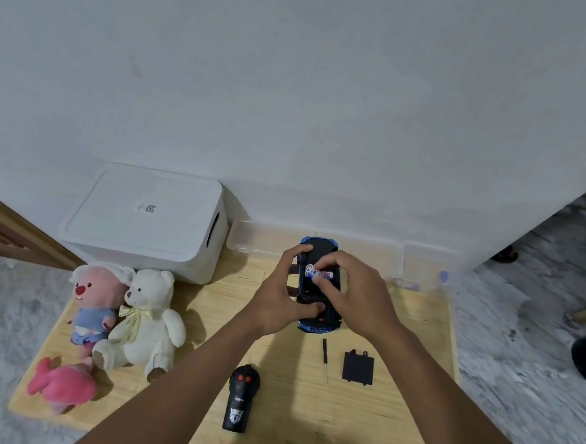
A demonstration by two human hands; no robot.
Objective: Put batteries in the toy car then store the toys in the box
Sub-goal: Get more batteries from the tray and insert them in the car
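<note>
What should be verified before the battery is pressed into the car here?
1. Toy car turned underside up and gripped by the left hand: ok.
2. Battery pinched by the right hand over the car's underside: ok.
3. Battery polarity matched to the contacts: cannot tell, the fingers hide the bay.
4. Battery cover and screwdriver lying close by on the table: ok.
5. White box open to take the toys: not ok, its lid is on.
</note>
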